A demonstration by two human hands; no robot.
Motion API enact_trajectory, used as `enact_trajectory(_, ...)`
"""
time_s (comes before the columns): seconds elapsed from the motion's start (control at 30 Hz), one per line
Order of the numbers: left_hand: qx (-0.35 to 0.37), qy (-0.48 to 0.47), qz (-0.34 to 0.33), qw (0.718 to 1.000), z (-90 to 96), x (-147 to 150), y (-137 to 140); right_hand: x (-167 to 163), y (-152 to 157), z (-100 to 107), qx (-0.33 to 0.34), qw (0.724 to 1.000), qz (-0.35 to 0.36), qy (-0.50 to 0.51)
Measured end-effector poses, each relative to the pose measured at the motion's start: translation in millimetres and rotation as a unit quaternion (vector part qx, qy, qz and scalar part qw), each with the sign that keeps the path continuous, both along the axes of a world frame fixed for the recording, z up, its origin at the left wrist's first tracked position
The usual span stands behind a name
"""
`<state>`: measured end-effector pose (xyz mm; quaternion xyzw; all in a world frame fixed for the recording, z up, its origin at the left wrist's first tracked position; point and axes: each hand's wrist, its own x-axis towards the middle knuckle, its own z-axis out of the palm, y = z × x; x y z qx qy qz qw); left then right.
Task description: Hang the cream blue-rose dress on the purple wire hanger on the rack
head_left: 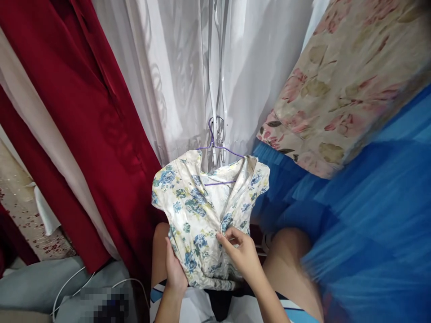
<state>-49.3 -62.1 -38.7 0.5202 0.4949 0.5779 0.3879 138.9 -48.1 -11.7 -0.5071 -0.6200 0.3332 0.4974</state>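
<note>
My right hand [240, 251], head view: thumb and forefinger pinched together on the front of a floral blouse [198, 202], right at the low point of its neckline. My left hand [175, 271] lies along the blouse's left edge, low down, thumb up against the side. Its fingers go out of sight under the cloth; cannot tell whether they grip or merely support.

Blouse: over my lap, between my two knees [292, 246], collar end away from me, gathered hem [215, 283] nearest my body. It is on a purple hanger [210, 130], whose lower bar shows through the open neck. Hook lies against white straps [211, 80]; cannot tell whether it is caught on them.

Around: red cloth [77, 121] hanging to the left, white drapery [182, 67] straight ahead, a pink-flowered cloth [313, 98] to the right, blue tulle [370, 202] below it. Grey cushions [40, 282] low at the left.

Step in hand, my reading: work on the front fastening. The neckline is open above my pinch and the two sides meet at it. Zip pull or button, too small to tell.

Next move, as I judge it, calls for a firm fingertip pinch on the fastening and the left hand keeping the cloth taut, so the thin fabric doesn't bunch or snag.
</note>
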Motion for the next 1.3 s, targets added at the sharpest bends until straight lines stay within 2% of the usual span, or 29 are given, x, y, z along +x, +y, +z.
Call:
enact_trajectory(0.1, 0.065, 0.014, 0.111, 0.992, 0.0, -5, -3, 11, -3, -2, -0.007, 1.000, -0.008, 0.003)
enact_trajectory(0.13, 0.088, 0.053, 0.142, 0.985, 2.6, -4, -5, 14, -4, -2, -0.008, 1.000, -0.012, 0.007)
enact_trajectory(0.2, 0.124, 0.148, 0.160, 0.968, 10.7, 4, -7, 18, -4, -3, -0.008, 1.000, -0.009, 0.018)
enact_trajectory(0.33, 0.169, 0.225, 0.107, 0.954, 29.0, 29, 4, 16, -1, -8, -0.031, 0.998, 0.030, 0.045)
enact_trajectory(0.5, 0.183, 0.257, 0.043, 0.948, 38.2, 41, 65, 18, 0, -22, -0.081, 0.993, 0.074, 0.041)
enact_trajectory(0.6, 0.130, 0.331, -0.019, 0.934, 42.2, 41, 104, 20, -4, -25, -0.098, 0.990, 0.098, 0.036)
enact_trajectory(0.7, 0.070, 0.411, -0.024, 0.909, 46.6, 41, 120, 24, -6, -24, -0.103, 0.987, 0.114, 0.035)
enact_trajectory(0.77, 0.062, 0.428, -0.020, 0.901, 48.0, 39, 112, 26, -6, -23, -0.100, 0.988, 0.110, 0.037)
enact_trajectory(0.87, 0.100, 0.431, -0.005, 0.897, 49.8, 38, 77, 26, -4, -24, -0.077, 0.993, 0.083, 0.032)
enact_trajectory(0.97, 0.142, 0.395, -0.002, 0.908, 55.8, 44, 39, 17, -1, -27, -0.003, 1.000, 0.031, 0.005)
enact_trajectory(1.03, 0.147, 0.357, -0.033, 0.922, 62.0, 50, 22, 9, 1, -27, 0.046, 0.999, 0.004, 0.001)
enact_trajectory(1.13, 0.151, 0.299, -0.083, 0.939, 70.0, 59, 14, 1, 1, -22, 0.069, 0.997, -0.016, 0.036)
enact_trajectory(1.3, 0.175, 0.212, -0.108, 0.956, 69.6, 63, 18, 3, -2, -11, 0.069, 0.996, -0.010, 0.061)
